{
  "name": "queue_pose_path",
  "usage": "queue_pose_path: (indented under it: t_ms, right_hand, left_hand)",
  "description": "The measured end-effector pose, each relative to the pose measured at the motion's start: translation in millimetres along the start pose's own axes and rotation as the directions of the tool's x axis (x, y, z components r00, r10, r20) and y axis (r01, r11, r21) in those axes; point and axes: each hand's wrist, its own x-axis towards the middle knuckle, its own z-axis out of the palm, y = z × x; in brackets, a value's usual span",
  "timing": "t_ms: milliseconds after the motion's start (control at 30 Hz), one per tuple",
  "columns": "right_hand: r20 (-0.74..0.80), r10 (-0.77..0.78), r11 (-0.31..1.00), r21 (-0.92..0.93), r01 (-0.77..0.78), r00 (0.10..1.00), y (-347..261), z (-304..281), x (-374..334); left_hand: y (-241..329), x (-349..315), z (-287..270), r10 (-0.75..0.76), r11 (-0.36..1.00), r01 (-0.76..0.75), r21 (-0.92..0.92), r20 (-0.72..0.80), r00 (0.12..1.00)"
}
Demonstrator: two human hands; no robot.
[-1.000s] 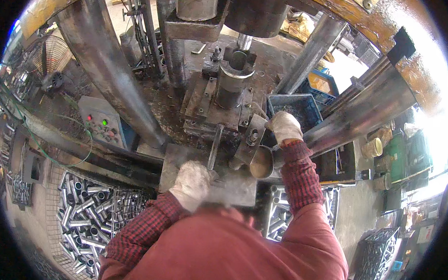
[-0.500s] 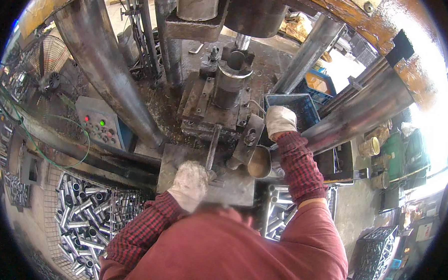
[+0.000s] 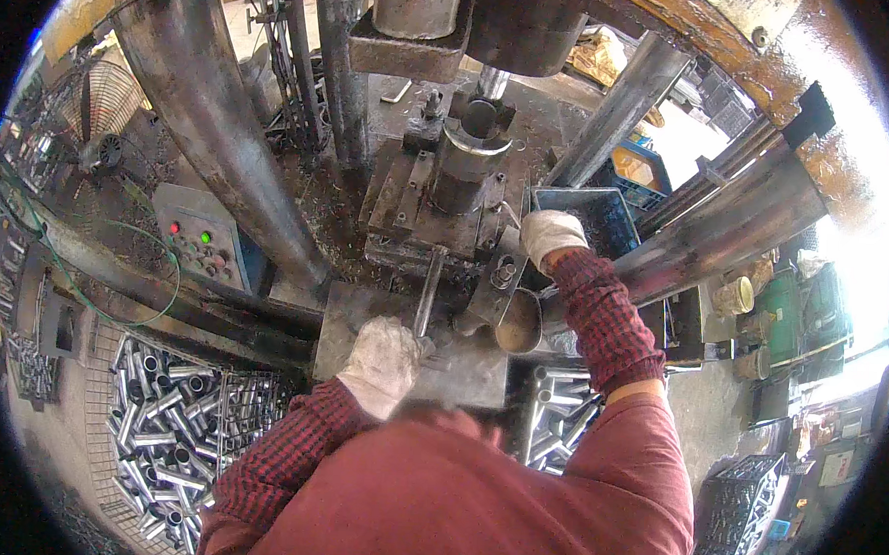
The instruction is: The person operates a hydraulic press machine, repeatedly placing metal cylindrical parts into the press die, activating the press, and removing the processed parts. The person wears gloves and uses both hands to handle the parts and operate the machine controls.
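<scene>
My left hand [image 3: 381, 361], in a pale work glove, is closed around the near end of a round metal bar [image 3: 430, 289]. The bar runs from the steel plate [image 3: 470, 378] in front of me toward the die block. On that block stands an upright steel cylinder [image 3: 466, 174] with an open, notched top. My right hand [image 3: 553, 237], gloved too, is closed at a thin metal rod [image 3: 508, 212] to the right of the block; its fingertips are partly hidden. Below it are a flat steel arm with a bolt [image 3: 502, 274] and an oval cup [image 3: 519, 322].
Thick press columns [image 3: 218, 119] surround the work area, and a dark ram [image 3: 525, 33] hangs above. A blue bin [image 3: 591, 212] stands beyond my right hand. At left are a control box [image 3: 204, 235] and a wire basket of metal tubes [image 3: 165, 434]; a fan [image 3: 103, 149] is farther back.
My right hand and the thin rod have shifted slightly left relative to the block. My left hand stays at the bar's end. The whole view has moved a little.
</scene>
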Motion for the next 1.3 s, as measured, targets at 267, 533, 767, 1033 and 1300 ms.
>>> queue_pose_path:
  t_ms: [267,533,767,1033,1300]
  right_hand:
    - [0.089,-0.118,0.941,-0.308,0.14,0.989,-19,0,2]
    - [-0.247,0.119,0.988,-0.067,-0.14,0.962,-19,43,-5]
    - [-0.045,0.136,0.905,-0.402,-0.143,0.99,26,36,66]
    - [-0.175,0.236,0.901,-0.33,-0.283,0.956,29,22,123]
    - [-0.107,-0.117,0.981,-0.168,0.098,0.987,-2,-3,49]
  left_hand:
    - [0,3,-4,-0.013,1.0,0.014,-0.026,0.047,0.999]
    - [-9,-12,31,0.115,0.991,-0.11,0.072,-0.067,0.991]
    - [-7,-6,27,0.023,0.999,-0.022,0.027,-0.025,0.999]
    - [-4,-7,22,0.032,0.999,-0.032,0.041,-0.001,0.999]
    - [-2,0,16,-0.042,0.998,0.038,0.041,0.089,0.995]
